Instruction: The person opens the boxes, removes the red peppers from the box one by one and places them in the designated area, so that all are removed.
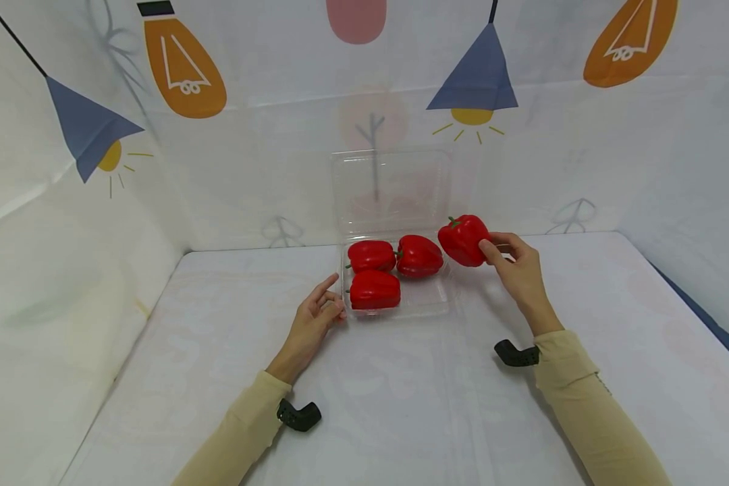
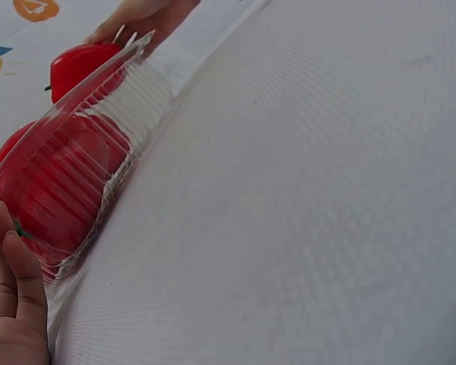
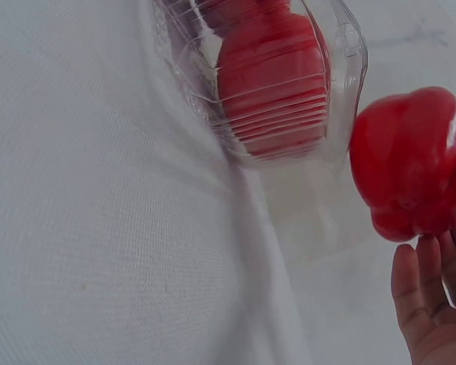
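My right hand [image 1: 518,271] pinches a red bell pepper [image 1: 464,240] with a green stem, raised beside the right edge of a clear plastic clamshell box [image 1: 426,297]. In the right wrist view the fingers hold the pepper [image 3: 410,163] from its base end. Three more red peppers lie in the box: one at back left [image 1: 370,256], one at back right [image 1: 420,256] and one at front left [image 1: 374,289]. The box's front right part shows bare plastic. My left hand [image 1: 316,320] is at the box's left wall, fingers loosely extended, fingertips right at the rim.
The box's clear lid [image 1: 395,192] stands upright at the back, against a white cloth wall [image 1: 267,169] printed with lamps and bulbs. White cloth covers the table [image 1: 389,405]. Black curved wrist mounts [image 1: 300,416] sit on both sleeves.
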### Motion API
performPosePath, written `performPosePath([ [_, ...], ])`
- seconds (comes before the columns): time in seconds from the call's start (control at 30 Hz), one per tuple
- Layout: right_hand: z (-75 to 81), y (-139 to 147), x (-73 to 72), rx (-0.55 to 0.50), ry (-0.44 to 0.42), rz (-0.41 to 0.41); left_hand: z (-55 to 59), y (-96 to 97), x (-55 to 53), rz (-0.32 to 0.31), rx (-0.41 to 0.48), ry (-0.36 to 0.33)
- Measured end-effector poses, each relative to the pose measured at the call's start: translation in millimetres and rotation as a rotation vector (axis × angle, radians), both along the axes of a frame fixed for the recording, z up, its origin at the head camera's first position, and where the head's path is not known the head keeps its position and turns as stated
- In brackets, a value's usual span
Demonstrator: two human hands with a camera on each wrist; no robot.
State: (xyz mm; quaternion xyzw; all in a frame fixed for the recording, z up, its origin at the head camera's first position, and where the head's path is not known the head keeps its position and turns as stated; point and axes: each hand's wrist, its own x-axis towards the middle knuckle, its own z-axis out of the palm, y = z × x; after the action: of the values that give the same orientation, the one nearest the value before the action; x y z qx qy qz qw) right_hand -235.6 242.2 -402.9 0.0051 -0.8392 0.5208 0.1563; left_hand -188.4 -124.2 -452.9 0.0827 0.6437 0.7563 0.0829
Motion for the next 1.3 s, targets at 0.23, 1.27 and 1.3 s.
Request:
performPosePath([
  [0.23, -1.8, 1.2, -0.9, -0.021, -0.015, -0.035, -0.6, -0.1, -0.5, 0.004, -0.006, 0.002],
  [1.27, -11.2, 11.2, -10.1, -0.152, -0.171, -0.192, 0.5, 0.3, -1.4, -0.005, -0.019, -0.012],
  [1.3, -12.0, 11.6, -10.3, -0.155, -0.177, -0.195, 0.0, 0.5, -1.6, -0.005, -0.015, -0.011],
])
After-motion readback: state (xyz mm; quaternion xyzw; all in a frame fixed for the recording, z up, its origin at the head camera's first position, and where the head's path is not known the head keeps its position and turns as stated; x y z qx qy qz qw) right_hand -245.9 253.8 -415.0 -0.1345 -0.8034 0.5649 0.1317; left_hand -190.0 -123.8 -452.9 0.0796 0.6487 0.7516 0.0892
